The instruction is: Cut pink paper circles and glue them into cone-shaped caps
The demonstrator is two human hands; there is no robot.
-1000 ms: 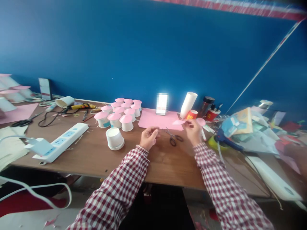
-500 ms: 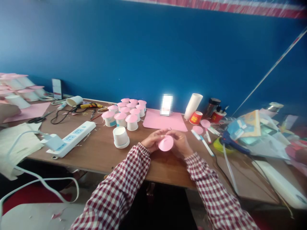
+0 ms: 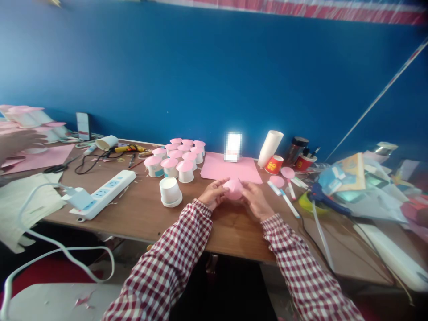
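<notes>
A round pink paper piece [image 3: 233, 189], slightly cone-shaped, is held between both hands above the front of the table. My left hand [image 3: 215, 193] pinches its left edge. The right edge is gripped by my right hand [image 3: 254, 199]. Behind the hands lies a stack of pink paper sheets [image 3: 230, 169]. To the left, an upturned white paper cup [image 3: 170, 191] stands alone. Several white cups topped with pink discs [image 3: 185, 171] are grouped behind it. Two loose pink discs [image 3: 277, 181] lie right of the sheets.
A white power strip [image 3: 107, 194] lies at left, near another person's hand [image 3: 16, 142]. At right are pens [image 3: 289, 203], a red cup [image 3: 274, 164], a blue glue gun [image 3: 326, 201] and plastic bags [image 3: 377, 196]. A bright phone [image 3: 233, 146] stands at the back.
The pink piece has tilted and risen slightly, and my fingers now sit at its two sides. The other person's hand at far left has moved. The view has shifted slightly.
</notes>
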